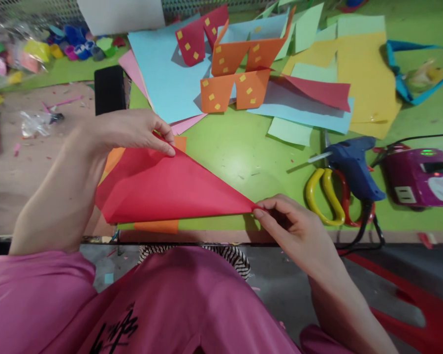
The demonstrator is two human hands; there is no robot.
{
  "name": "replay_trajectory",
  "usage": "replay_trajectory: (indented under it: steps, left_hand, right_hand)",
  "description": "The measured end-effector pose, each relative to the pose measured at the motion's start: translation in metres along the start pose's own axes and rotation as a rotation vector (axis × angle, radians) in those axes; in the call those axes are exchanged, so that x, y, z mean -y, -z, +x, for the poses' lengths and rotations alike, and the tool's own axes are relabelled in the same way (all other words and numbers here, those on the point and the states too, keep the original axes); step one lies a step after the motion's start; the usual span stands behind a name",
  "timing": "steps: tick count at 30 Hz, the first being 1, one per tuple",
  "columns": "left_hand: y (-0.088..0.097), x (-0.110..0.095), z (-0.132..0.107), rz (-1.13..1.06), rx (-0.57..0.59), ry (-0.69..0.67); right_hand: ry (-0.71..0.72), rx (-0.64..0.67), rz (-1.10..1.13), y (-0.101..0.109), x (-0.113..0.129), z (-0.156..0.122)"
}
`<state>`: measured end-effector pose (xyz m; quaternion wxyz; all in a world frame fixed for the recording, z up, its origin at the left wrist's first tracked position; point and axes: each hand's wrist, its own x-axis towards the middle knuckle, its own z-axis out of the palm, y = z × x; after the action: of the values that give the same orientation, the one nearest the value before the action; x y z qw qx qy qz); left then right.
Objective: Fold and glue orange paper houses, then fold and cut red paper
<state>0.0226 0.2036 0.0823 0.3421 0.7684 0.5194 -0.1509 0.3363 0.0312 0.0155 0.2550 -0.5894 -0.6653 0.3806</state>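
A red sheet of paper (170,189) lies curled into a cone shape at the table's near edge, over an orange sheet (157,226). My left hand (127,130) pinches the sheet's upper edge at the wide end. My right hand (293,226) pinches the pointed tip at the right. Both hands are closed on the paper.
Yellow-handled scissors (323,196), a blue glue gun (352,164) and a purple device (417,177) sit to the right on the green table (239,157). Coloured sheets and orange and red cut-outs with yellow squares (236,73) lie behind. A black block (110,88) stands at left.
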Motion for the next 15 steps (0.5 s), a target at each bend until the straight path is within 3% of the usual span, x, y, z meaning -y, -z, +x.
replay_trajectory:
  steps: [15]
  left_hand:
    - [0.0027,0.0057,0.0012,0.024,0.013,-0.085]
  right_hand:
    - [0.007,-0.018,0.001,-0.0006,-0.0028,-0.0009]
